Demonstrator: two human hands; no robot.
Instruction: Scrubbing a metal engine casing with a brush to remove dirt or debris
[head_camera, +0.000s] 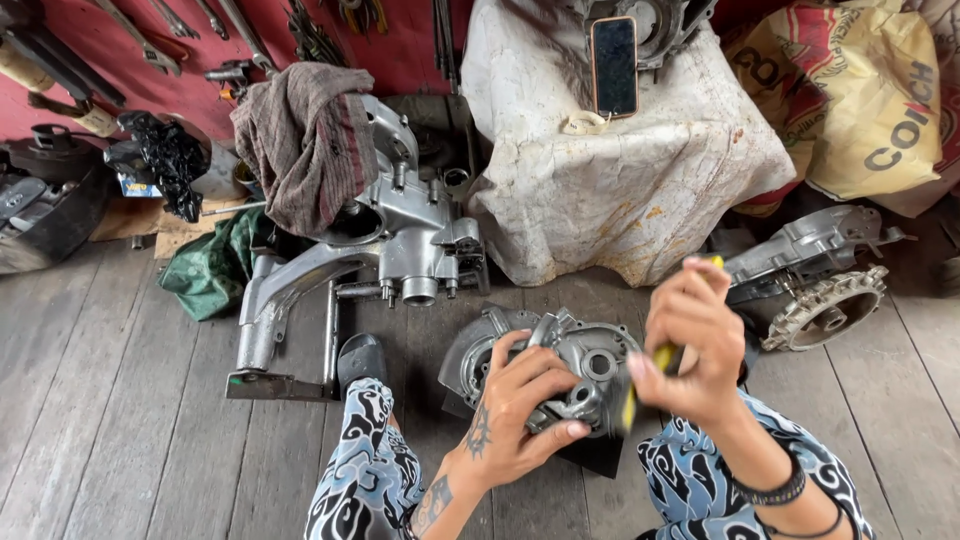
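Left hand (525, 405), tattooed at the wrist, lies curled over the round grey cast-metal engine casing (560, 375), fingers closed about a small metal part at its near rim; the casing sits on the plank floor (110, 400) between the person's knees, at about 12 o'clock from that hand's wrist, its flat face turned upward; behind it, at 11 o'clock, stands a larger silver engine block with a swing arm (385, 250), a striped brown rag (305, 140) draped on its top. Right hand (690, 345) is closed in a fist round a yellow-handled tool (650, 375), whose long axis runs steeply from 1 o'clock down to 7 o'clock, the lower end pointing at the casing's right edge; this hand sits just beside the casing at its 3 o'clock, so both hands are about equally near.

Motion blur smears the tool, and its working tip cannot be made out; the left palm hides the part it grips; a silver toothed cover (825, 300) lies well apart at 2 o'clock.
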